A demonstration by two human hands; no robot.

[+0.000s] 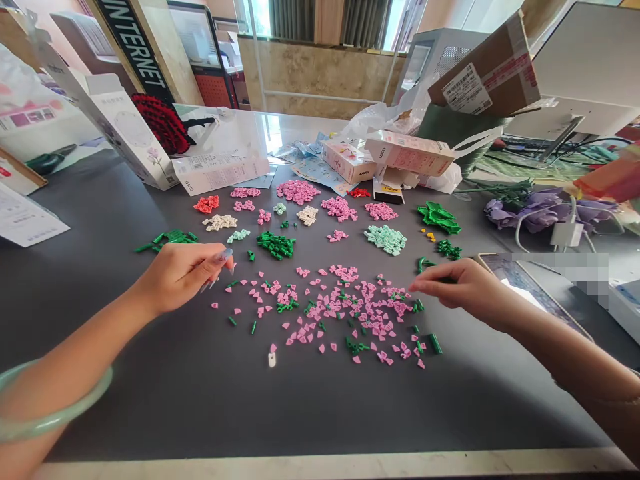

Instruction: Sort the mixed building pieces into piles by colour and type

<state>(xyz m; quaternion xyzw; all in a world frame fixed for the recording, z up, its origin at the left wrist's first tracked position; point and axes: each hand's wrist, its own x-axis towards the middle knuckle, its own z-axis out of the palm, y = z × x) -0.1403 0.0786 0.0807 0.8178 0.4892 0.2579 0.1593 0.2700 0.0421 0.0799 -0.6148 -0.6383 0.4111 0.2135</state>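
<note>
Across my dark desk [300, 407], one green bin [443, 128] carries one brown carton [487, 73]. My left hand [183, 277] and right hand [463, 288] curl their fingers; whether pinching, I cannot tell. Beyond, two pink boxes [410, 153], insides hidden. Between my hands, many pink pieces [333, 305]; nearer me, one white piece [272, 361].

Pink pieces [331, 307]: Lay strewn loose across the dark tabletop [300, 413], small and wedge-shaped, bunched thickest right of the scatter's middle.
Green bits [356, 347]: Sat scattered among the pink, partly straight, partly branched.
White piece [272, 360]: Rested just beside a single pink one, oblong.
</note>
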